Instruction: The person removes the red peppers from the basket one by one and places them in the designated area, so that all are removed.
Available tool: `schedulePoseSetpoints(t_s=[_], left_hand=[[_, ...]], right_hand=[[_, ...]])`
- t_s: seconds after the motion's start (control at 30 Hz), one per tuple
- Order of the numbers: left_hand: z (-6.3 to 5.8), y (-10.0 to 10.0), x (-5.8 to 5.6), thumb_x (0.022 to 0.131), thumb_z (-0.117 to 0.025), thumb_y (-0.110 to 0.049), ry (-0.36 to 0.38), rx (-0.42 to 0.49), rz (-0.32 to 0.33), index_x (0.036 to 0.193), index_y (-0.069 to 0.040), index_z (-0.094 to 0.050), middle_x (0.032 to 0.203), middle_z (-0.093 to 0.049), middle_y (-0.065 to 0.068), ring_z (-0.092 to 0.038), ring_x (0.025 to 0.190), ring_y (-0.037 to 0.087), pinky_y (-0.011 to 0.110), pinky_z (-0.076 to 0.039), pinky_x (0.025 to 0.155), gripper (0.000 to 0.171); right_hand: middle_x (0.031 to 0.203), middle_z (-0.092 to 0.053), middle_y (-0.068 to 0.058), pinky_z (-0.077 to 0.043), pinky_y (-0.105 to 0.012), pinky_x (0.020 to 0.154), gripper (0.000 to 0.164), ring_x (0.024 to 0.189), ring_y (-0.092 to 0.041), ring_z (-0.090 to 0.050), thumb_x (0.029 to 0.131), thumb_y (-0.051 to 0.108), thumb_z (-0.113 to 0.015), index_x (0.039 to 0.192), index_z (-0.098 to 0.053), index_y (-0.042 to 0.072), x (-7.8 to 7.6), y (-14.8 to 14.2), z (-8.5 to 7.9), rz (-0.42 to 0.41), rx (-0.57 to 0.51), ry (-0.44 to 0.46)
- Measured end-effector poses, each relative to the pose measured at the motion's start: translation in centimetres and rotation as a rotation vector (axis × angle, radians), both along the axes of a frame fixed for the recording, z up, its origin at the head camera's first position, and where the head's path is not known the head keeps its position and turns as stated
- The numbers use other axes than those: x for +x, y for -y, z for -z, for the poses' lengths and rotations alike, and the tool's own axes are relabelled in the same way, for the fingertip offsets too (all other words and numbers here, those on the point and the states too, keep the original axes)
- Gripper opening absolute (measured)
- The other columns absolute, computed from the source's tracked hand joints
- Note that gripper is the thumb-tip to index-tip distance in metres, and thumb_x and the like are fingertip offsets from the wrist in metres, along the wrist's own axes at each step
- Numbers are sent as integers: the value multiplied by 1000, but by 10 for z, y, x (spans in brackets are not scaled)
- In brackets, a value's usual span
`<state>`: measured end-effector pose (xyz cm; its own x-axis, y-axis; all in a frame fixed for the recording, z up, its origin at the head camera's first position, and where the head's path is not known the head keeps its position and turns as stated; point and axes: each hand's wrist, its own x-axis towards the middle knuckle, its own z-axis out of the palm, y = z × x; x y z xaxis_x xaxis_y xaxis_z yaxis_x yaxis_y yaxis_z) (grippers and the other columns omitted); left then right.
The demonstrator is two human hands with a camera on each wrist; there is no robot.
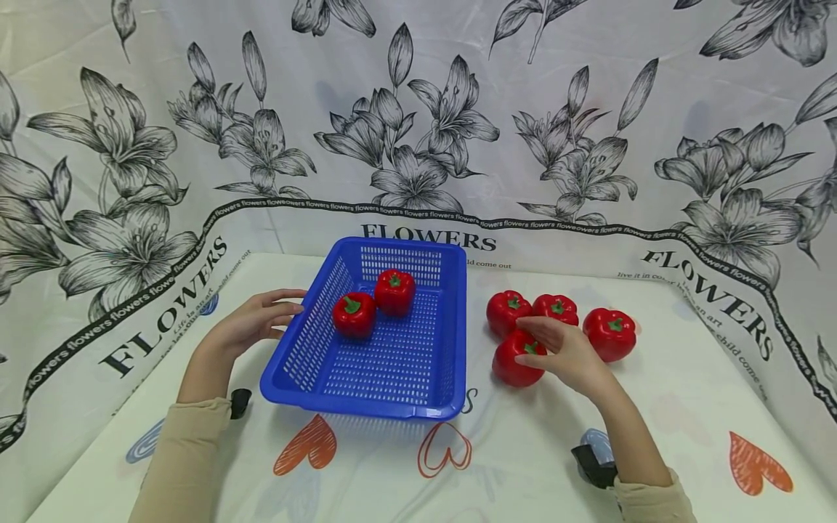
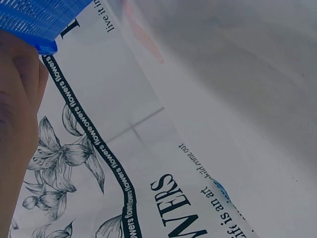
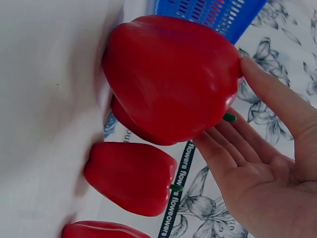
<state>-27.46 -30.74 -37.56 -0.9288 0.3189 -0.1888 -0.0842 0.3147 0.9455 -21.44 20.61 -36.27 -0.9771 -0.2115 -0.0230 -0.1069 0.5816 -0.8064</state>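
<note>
Two red bell peppers with green stems, one (image 1: 354,315) nearer the left side and one (image 1: 395,292) behind it, lie in a blue plastic basket (image 1: 386,410). My left hand (image 1: 248,322) is at the basket's left side, its loosely bent fingers by the rim. On the right, my right hand (image 1: 570,356) reaches over the front red bell pepper (image 1: 513,363), which rests on the table. In the right wrist view, the thumb and extended fingers lie at opposite edges of this bell pepper (image 3: 171,74); how firmly they touch it is unclear.
Behind the right hand sit more red bell peppers: one (image 1: 506,311) at the left, one (image 1: 556,306) in the middle and one (image 1: 611,334) at the right. A white cloth (image 1: 366,472) printed with hearts covers the table. A flower-printed curtain (image 1: 497,181) rises behind.
</note>
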Motion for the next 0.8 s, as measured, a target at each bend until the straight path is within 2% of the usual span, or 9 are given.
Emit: schedulePoseSetpoints(t_s=[0.37,0.8], left_hand=[[1,-1,-1,101,-52,-25,4,9,-16,147,2,-30,97,-71,-12,-70,89,8,33,-56,80,58],[3,1,-2,102,-50,-24,-3,12,-5,147,2,-30,99,-70,-13,-69,91,7,32,-56,80,56]], right_hand=[[143,-53,-17,-48,-48,100,68,137,-39,-45,81,18,-79,141,-50,8,-1,3,4,-1,0,-20],[144,-52,-16,-50,-49,98,70,139,-40,-42,80,16,-80,142,-48,10,-3,9,5,6,-5,-10]])
